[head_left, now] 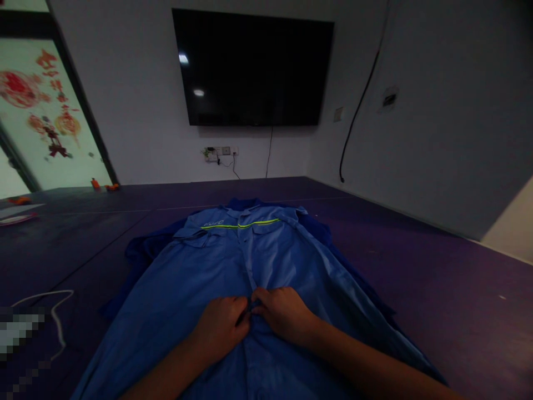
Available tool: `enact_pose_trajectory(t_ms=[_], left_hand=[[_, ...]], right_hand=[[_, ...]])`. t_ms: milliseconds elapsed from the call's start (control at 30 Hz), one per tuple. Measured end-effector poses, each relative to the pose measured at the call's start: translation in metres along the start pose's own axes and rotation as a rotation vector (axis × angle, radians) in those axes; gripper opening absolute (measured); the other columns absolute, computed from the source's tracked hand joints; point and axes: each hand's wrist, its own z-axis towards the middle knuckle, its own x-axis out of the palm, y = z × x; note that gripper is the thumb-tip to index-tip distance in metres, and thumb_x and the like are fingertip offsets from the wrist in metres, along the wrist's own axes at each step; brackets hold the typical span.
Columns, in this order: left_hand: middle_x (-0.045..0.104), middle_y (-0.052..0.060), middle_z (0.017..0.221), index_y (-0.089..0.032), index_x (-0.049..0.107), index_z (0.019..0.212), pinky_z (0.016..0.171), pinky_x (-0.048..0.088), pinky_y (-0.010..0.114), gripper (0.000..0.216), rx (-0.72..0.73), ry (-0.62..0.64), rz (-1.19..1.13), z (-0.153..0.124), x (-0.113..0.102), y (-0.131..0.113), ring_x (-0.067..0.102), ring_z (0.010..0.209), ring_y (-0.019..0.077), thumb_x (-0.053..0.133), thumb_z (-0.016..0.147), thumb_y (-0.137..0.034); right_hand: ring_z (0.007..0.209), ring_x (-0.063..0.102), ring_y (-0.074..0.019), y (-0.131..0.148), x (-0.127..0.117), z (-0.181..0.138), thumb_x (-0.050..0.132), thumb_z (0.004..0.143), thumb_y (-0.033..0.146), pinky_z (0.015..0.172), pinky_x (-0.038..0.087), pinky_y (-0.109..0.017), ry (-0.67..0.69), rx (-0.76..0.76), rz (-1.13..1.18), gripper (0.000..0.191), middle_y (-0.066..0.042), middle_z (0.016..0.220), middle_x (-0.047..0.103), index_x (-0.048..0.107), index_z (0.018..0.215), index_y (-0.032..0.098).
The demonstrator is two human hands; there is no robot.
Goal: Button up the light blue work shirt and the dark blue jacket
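Note:
A blue work shirt [183, 289] with a yellow-green stripe across the chest lies spread on the purple floor, its collar toward the far wall. My left hand [225, 325] pinches the front placket from the left, fingers bent. From the right, my right hand [285, 312] grips the same placket, its fingertips almost touching those of the left. The spot between the fingers is dark, and any button there is hidden. Darker blue cloth [152, 241] shows along both sides of the shirt and at the collar.
A white cable [58, 316] and a blurred-out object lie on the floor at left. Orange items [95, 183] stand near the glass door [45, 111]. A television [254, 69] hangs on the far wall, and a black cable [360, 111] runs down the right wall.

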Motion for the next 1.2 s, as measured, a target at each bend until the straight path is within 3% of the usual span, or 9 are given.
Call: enact_pose_trajectory(t_ms=[533,800,1200], left_hand=[[0.06,0.003,0.069,-0.017,0.054,0.072,0.054,0.028,0.024,0.019,0.01,-0.022,0.0,-0.0005,0.0011,0.0016,0.052,0.061,0.0132,0.038,0.081,-0.023],[0.059,0.001,0.065,-0.017,0.054,0.07,0.052,0.027,0.023,0.019,0.012,-0.007,-0.009,-0.0003,-0.0029,0.0013,0.051,0.059,0.0123,0.039,0.08,-0.024],[0.057,0.001,0.064,-0.018,0.052,0.067,0.053,0.025,0.024,0.018,0.015,-0.04,-0.021,-0.0014,-0.0023,0.0007,0.049,0.06,0.012,0.039,0.078,-0.024]], right_hand=[[0.076,0.063,-0.0183,-0.0014,0.0021,0.0008,0.043,0.085,0.031,0.06,0.037,-0.023,-0.011,0.005,0.008,0.019,-0.004,0.084,0.067,0.052,0.099,0.021],[0.081,0.062,-0.0169,-0.0028,-0.0018,-0.001,0.04,0.086,0.026,0.063,0.037,-0.022,0.034,-0.09,0.042,0.025,-0.004,0.091,0.066,0.05,0.108,0.023],[0.079,0.062,-0.0161,-0.0006,-0.0018,-0.0014,0.037,0.088,0.027,0.063,0.038,-0.021,0.013,-0.083,0.039,0.022,-0.003,0.089,0.067,0.055,0.099,0.021]])
